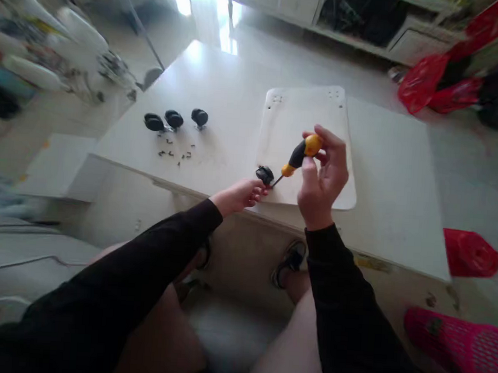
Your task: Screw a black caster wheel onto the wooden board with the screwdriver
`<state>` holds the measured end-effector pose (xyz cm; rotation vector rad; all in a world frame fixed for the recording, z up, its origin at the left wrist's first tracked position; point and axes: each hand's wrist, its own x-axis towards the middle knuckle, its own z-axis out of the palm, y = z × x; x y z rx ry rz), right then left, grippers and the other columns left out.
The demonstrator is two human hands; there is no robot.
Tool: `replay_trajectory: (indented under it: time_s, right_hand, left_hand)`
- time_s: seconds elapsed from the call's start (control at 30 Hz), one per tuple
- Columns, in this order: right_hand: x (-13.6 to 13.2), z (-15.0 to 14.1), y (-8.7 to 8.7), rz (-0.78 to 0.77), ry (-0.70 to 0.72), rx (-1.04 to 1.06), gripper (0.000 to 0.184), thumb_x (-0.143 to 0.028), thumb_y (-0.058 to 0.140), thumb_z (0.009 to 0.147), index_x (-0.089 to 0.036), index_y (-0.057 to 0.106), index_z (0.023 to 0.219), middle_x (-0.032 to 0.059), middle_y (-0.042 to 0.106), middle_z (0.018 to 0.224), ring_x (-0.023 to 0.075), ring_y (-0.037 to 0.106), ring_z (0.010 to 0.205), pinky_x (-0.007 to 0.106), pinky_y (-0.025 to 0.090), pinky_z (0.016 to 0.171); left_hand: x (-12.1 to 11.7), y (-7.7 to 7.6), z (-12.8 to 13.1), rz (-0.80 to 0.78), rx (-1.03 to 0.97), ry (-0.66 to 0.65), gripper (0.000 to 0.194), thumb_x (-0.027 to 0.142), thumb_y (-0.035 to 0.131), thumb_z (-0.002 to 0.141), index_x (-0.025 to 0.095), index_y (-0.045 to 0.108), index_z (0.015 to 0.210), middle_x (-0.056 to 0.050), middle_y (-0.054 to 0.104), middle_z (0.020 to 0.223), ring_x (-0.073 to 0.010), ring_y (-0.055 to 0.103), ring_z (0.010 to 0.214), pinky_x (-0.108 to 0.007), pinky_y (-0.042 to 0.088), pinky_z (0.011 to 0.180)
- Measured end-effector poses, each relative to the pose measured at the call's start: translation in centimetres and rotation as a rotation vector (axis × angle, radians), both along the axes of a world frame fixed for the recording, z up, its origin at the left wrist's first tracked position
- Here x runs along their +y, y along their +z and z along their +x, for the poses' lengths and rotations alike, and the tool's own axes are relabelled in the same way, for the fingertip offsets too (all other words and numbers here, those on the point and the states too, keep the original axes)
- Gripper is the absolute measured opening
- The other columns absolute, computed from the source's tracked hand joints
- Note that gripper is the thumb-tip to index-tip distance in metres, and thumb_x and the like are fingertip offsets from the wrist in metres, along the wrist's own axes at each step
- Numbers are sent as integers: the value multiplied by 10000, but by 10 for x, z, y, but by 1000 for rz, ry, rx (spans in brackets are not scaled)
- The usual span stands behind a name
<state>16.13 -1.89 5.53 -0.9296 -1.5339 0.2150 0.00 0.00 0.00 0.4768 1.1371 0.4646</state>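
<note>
Black sleeves (143, 259) lead to a white, round-cornered board (293, 116) on the white counter (392, 184). The right hand (322, 188) holds a yellow-and-black screwdriver (297, 155) aslant, apparently to bring its tip to the base of a black caster (264, 174) at the board's near-left corner. The left hand (242, 195) bunches its fingers there, probably for steadiness; its exact grip cannot be told. Three matching casters (174, 119) and small dark screws (170, 154) lie left, likely within reach.

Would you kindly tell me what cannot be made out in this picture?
In the head view:
Where the tip of the screwdriver sits: blurred, too small.
Near left corner of the board: partly hidden by the left hand and caster.
Number of loose screws: too small, blurred.
Whole pink mesh item: cut off by right edge.
</note>
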Motion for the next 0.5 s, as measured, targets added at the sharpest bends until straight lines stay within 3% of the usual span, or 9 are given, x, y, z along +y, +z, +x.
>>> replay_trajectory:
  time_s: [0.07, 0.17, 0.37, 0.5]
  right_hand:
    - [1, 1, -2, 0, -80, -39, 315, -344, 589, 970, -295, 615, 1280, 48, 671, 1204, 224, 689, 1157, 415, 617, 892]
    - [2, 3, -3, -15, -159, -80, 350, -407, 730, 903, -310, 641, 1228, 43, 635, 1156, 218, 653, 1093, 403, 622, 852]
    - [2, 5, -4, -52, -81, -65, 395, -400, 507, 1023, -335, 543, 1412, 63, 623, 1305, 237, 667, 1205, 470, 614, 948]
    - [3, 6, -5, -30, -149, -89, 405, -424, 685, 933, -336, 627, 1324, 54, 607, 1226, 218, 653, 1105, 411, 625, 854]
  left_hand:
    - [-1, 1, 1, -4, 0, 2, 182, 107, 509, 975, 77, 686, 947, 20, 544, 649, -30, 361, 414, -148, 231, 375]
    - [-2, 3, 2, -4, 7, 10, 175, 106, 517, 969, 80, 686, 929, 14, 552, 652, -31, 358, 417, -151, 236, 381]
    - [-2, 3, 5, -3, 38, 33, 134, 106, 562, 949, 90, 692, 921, -2, 585, 665, -37, 375, 429, -157, 251, 392]
    - [-1, 0, 5, 2, 27, 31, 136, 108, 565, 951, 92, 696, 920, -3, 585, 664, -37, 375, 432, -152, 256, 395]
